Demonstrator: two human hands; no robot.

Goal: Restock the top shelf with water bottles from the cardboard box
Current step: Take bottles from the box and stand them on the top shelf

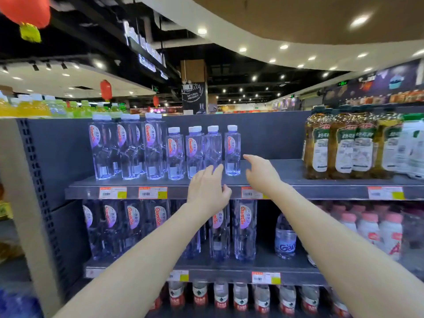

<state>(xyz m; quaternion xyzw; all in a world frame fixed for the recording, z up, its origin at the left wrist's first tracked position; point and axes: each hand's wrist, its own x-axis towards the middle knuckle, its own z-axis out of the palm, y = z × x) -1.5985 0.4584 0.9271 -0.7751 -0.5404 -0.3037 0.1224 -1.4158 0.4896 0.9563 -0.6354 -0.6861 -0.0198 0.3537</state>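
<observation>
A: Item, top shelf (275, 180)?
B: Water bottles (174, 152) stocked from nine o'clock to centre, tall ones then short. The last short bottle (232, 150) stands alone, just past twelve. Bare shelf runs from there toward three o'clock, up to the oil bottles (339, 145).
A: Hands?
B: Left hand (207, 191) open, fingers spread, empty, just before the short row. Right hand (260, 171) open, empty, beside the last bottle.
A: Cardboard box?
B: Not in view.
A: Progress?
B: Judged partway; gap left to fill.
</observation>
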